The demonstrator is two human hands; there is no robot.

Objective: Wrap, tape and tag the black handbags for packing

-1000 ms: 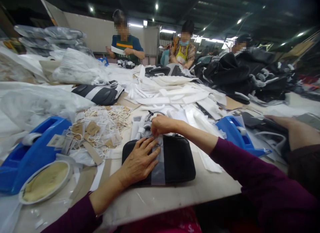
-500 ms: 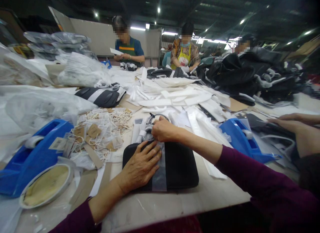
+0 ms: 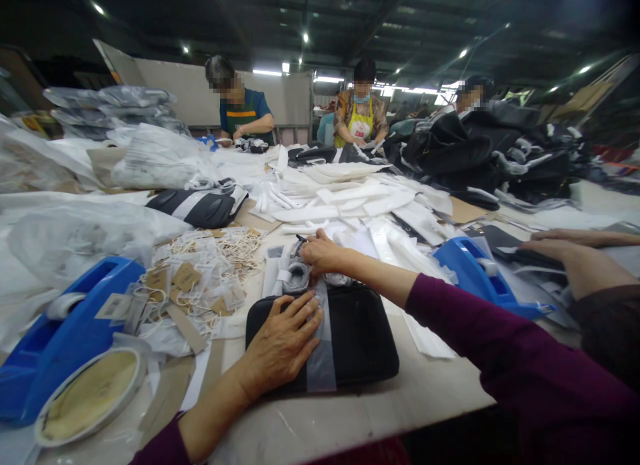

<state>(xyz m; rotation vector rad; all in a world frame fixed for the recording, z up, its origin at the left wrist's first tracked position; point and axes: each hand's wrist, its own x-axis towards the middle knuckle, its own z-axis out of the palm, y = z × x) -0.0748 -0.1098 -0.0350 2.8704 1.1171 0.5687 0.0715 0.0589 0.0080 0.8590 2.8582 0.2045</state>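
A black bag (image 3: pixel 357 335) lies flat on the table in front of me, with a clear strip (image 3: pixel 321 358) running across it. My left hand (image 3: pixel 287 338) rests on the bag's left part, fingers spread and lying flat beside the strip. Beyond the bag's far edge, my right hand (image 3: pixel 323 255) is closed at a bundle of grey wrapped straps (image 3: pixel 299 277). What its fingertips grip is too small to make out. A small dark end (image 3: pixel 301 238) sticks out near those fingers.
Blue tape dispensers stand at left (image 3: pixel 75 338) and right (image 3: pixel 475 272). A round tub (image 3: pixel 90 395), tags with strings (image 3: pixel 187 276), white foam pieces (image 3: pixel 345 192) and black bags (image 3: pixel 450 145) surround the work. Another person's hands (image 3: pixel 565 248) are at right; others work across the table.
My right hand has shifted slightly left and uncovered more of the grey strap bundle. My left hand stays flat on the bag. The camera view has tilted up a little.
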